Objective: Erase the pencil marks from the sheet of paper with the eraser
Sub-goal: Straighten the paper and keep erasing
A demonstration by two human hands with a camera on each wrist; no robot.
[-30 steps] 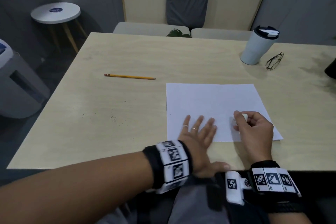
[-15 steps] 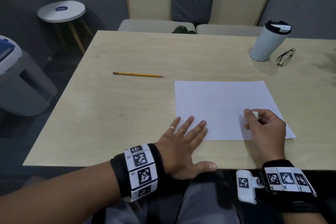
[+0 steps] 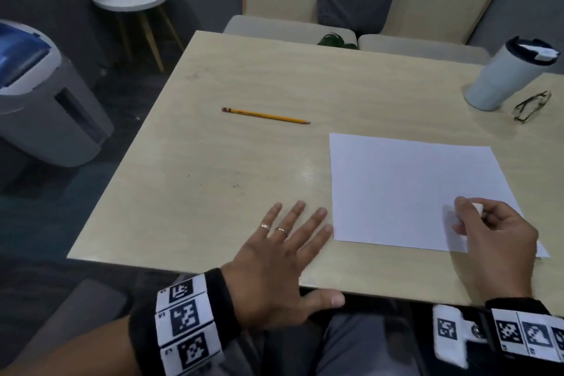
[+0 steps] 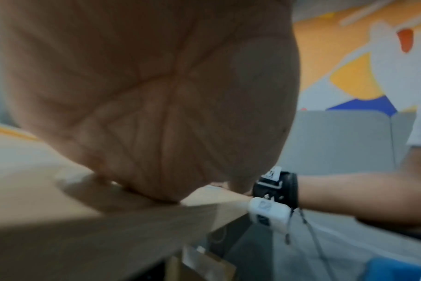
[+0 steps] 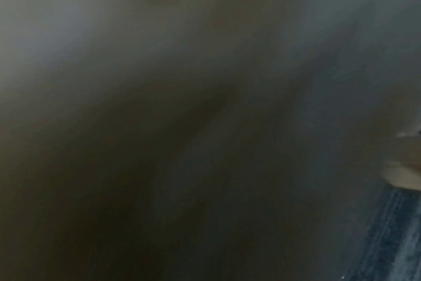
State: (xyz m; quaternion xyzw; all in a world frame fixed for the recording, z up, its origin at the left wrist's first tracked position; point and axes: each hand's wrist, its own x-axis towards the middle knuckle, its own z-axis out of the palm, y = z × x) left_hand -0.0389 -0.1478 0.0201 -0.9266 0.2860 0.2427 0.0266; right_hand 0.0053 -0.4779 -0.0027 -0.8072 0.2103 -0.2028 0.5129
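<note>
Eraser [image 3: 476, 208] in right hand [image 3: 500, 235], on the paper [image 3: 406, 186].

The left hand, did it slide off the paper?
Yes. The left hand lay with its fingers on the paper a second ago; now it rests flat on the table, left of the paper's edge.

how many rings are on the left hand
2. On the left hand, lying flat on the table, one ring sits on one finger and a second ring on the finger next to it. The thumb hangs past the table edge; none shows there.
</note>
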